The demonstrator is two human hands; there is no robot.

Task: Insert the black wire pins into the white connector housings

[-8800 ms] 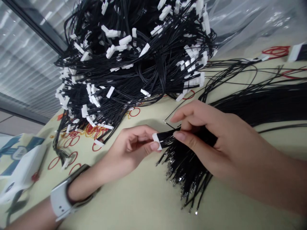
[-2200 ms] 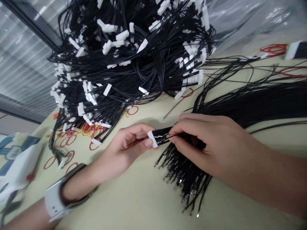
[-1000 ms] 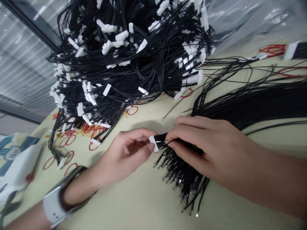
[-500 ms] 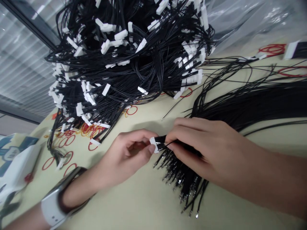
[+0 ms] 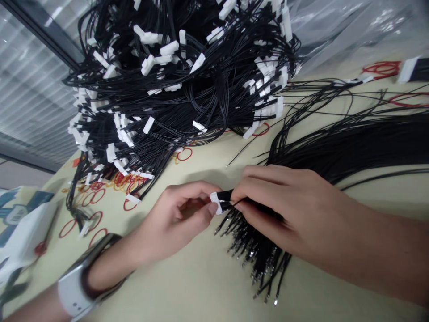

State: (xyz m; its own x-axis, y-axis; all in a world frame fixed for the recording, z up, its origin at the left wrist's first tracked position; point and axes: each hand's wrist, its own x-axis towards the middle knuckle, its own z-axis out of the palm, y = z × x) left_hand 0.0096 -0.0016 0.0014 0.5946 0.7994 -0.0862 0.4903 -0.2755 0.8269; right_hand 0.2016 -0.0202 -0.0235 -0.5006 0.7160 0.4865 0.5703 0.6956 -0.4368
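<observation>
My left hand (image 5: 177, 219) pinches a white plastic connector (image 5: 216, 202) between thumb and fingers. The connector caps a flat bundle of black wires (image 5: 228, 195), and my right hand (image 5: 275, 201) grips those wires just behind it, fingertips almost meeting the left hand. Below the right hand, the wire ends fan out towards the viewer, with bare metal crimp terminals (image 5: 258, 268) at their tips. A long black wire sheaf (image 5: 355, 147) runs from under the right hand to the right.
A large tangled heap of black wires with white connectors (image 5: 174, 89) fills the top. Red and orange rubber bands (image 5: 117, 181) lie on the pale table (image 5: 187, 286). A white box (image 5: 27, 228) sits at the left, with a plastic bag (image 5: 351, 27) behind the heap.
Since the earliest frame, my hands have drawn closer around the connector and the view has tilted slightly. Over the last second, the connector has turned a little and the hands have barely moved.
</observation>
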